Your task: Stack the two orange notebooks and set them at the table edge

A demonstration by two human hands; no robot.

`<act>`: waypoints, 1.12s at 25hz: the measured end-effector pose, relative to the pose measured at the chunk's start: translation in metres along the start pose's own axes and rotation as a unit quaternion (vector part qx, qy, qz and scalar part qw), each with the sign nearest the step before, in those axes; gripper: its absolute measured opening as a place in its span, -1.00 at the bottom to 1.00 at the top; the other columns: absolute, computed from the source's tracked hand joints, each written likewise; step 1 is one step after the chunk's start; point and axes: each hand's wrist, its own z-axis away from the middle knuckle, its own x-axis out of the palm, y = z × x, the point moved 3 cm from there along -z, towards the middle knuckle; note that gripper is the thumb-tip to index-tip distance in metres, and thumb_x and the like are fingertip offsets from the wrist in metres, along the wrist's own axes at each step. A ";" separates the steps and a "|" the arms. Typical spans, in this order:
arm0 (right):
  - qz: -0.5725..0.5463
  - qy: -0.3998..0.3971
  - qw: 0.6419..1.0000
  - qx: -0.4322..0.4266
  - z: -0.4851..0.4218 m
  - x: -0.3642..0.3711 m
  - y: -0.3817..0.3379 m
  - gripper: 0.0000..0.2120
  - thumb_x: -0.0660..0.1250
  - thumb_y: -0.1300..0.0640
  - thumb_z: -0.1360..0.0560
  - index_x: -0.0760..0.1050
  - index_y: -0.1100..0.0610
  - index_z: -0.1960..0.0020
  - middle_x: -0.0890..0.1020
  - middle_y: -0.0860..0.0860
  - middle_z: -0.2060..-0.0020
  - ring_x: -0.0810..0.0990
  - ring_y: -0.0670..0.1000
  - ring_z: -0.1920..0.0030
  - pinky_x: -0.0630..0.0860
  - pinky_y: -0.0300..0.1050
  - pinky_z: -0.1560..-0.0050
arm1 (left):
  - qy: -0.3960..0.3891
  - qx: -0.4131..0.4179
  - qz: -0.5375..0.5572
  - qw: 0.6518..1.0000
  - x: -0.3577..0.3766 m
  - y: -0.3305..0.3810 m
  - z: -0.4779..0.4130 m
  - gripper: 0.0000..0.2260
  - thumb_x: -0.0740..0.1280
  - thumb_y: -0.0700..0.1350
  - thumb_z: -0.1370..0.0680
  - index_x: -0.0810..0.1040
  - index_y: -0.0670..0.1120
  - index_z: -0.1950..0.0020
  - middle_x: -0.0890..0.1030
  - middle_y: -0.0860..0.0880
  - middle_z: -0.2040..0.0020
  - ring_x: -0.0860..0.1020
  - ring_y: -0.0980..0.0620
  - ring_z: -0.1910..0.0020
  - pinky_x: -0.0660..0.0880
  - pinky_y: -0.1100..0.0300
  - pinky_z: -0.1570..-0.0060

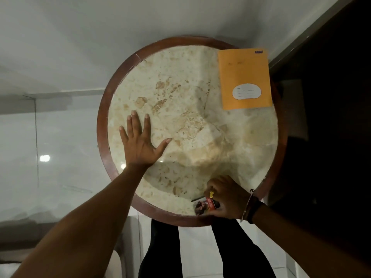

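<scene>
One orange notebook (244,77) with a white oval label lies flat at the far right edge of the round marble table (186,125); whether a second notebook lies beneath it I cannot tell. My left hand (140,141) rests palm down on the table's left side, fingers spread, holding nothing. My right hand (226,197) is at the near right rim, closed around a small printed packet (204,205) and a thin dark pen-like stick.
The table has a raised dark wooden rim (102,125). A dark wooden door or cabinet (325,97) stands right beside the table. White floor lies to the left. My legs in dark trousers (160,249) are below the near rim.
</scene>
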 end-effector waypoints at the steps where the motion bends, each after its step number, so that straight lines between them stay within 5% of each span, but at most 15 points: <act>1: -0.014 0.042 0.998 0.044 -0.008 -0.005 0.002 -0.61 0.44 -0.24 -0.25 0.61 0.08 0.17 0.59 0.02 0.07 0.57 0.09 0.08 0.57 0.02 0.10 | 0.002 0.001 0.003 1.000 0.000 -0.001 -0.001 -0.04 -0.01 0.54 -0.51 -0.03 -0.04 -0.73 -0.13 -0.23 -0.71 -0.13 -0.25 -0.69 -0.13 -0.33 -0.60; 3: -0.072 0.156 0.967 0.189 -0.032 -0.026 0.008 -0.63 0.41 -0.19 -0.32 0.62 0.10 0.10 0.58 0.04 0.08 0.54 0.07 0.08 0.53 -0.09 0.12 | -0.007 -0.004 0.002 1.000 0.002 -0.002 -0.001 -0.04 -0.02 0.56 -0.51 -0.06 -0.02 -0.73 -0.16 -0.20 -0.72 -0.16 -0.22 -0.69 -0.15 -0.30 -0.61; 6: -0.207 0.317 0.838 0.393 -0.096 -0.066 0.031 -0.54 0.39 -0.19 -0.31 0.53 0.24 0.21 0.54 0.14 0.13 0.47 0.05 0.12 0.42 -0.17 0.22 | -0.028 -0.018 -0.006 0.999 0.004 -0.003 -0.003 -0.02 -0.05 0.59 -0.49 -0.11 0.02 -0.73 -0.19 -0.16 -0.72 -0.22 -0.17 -0.69 -0.20 -0.27 -0.61; 8: -0.249 0.358 0.768 0.468 -0.146 -0.091 0.052 -0.51 0.44 -0.19 -0.27 0.54 0.26 0.18 0.56 0.16 0.09 0.51 0.08 0.08 0.48 -0.09 0.16 | -0.027 -0.016 -0.007 0.999 0.005 -0.004 -0.003 -0.01 -0.03 0.61 -0.48 -0.09 0.02 -0.73 -0.16 -0.16 -0.72 -0.19 -0.18 -0.69 -0.17 -0.28 -0.62; 10: -0.247 0.370 0.741 0.503 -0.194 -0.111 0.071 -0.53 0.46 -0.20 -0.28 0.58 0.21 0.14 0.59 0.14 0.04 0.53 0.10 0.02 0.54 -0.05 0.12 | -0.004 -0.003 -0.010 1.000 0.006 -0.006 -0.003 -0.01 0.01 0.60 -0.48 0.00 0.00 -0.73 -0.09 -0.18 -0.72 -0.11 -0.22 -0.70 -0.10 -0.30 -0.60; 17: -0.187 0.387 0.708 0.560 -0.274 -0.129 0.111 -0.39 0.37 -0.27 -0.29 0.54 0.19 -0.10 0.53 0.11 -0.10 0.57 0.18 -0.06 0.60 0.08 0.09 | 0.023 -0.001 -0.020 1.000 0.011 -0.007 -0.005 -0.01 0.06 0.61 -0.46 0.12 0.00 -0.70 0.00 -0.17 -0.72 -0.01 -0.25 -0.69 -0.02 -0.35 -0.57; 25: -0.125 0.357 0.743 0.552 -0.273 -0.128 0.113 -0.33 0.33 -0.33 -0.34 0.50 0.17 -0.20 0.53 0.12 -0.16 0.57 0.16 -0.08 0.41 -0.05 0.25 | 0.029 0.009 -0.031 0.999 0.012 -0.008 -0.003 -0.01 0.08 0.61 -0.46 0.12 -0.01 -0.70 0.00 -0.16 -0.72 -0.02 -0.26 -0.69 -0.06 -0.35 -0.57; 28: -0.132 0.346 0.755 0.541 -0.271 -0.134 0.117 -0.23 0.33 -0.38 -0.33 0.44 0.18 -0.29 0.50 0.12 -0.24 0.55 0.17 -0.17 0.52 0.02 0.13 | 0.030 0.013 -0.038 0.999 0.015 -0.012 -0.008 0.00 0.07 0.61 -0.45 0.06 0.02 -0.71 -0.06 -0.12 -0.73 -0.09 -0.22 -0.70 -0.14 -0.29 -0.58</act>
